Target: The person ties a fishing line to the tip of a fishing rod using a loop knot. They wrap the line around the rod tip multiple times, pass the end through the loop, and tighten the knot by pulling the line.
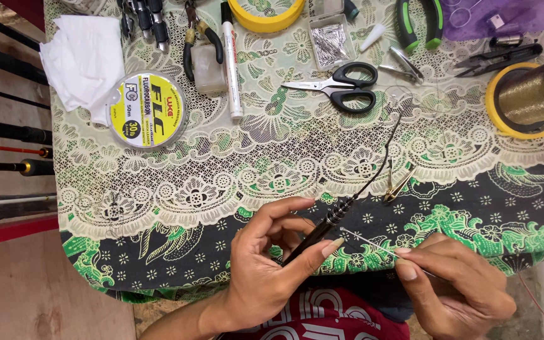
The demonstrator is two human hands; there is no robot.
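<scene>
The dark tool [322,228] sits pinched in the left hand [266,271], tip slanting up and away. Just right of it, the right hand [458,286] grips a thin needle [373,244]. Scissors [341,85] lie well beyond.

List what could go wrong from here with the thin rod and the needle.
The fine needle pinched by the right hand points toward the left hand; a slip might prick its thumb. The thin dark rod held by the left hand ends in a slender tip near the scissors, which could bend or snag.
</scene>
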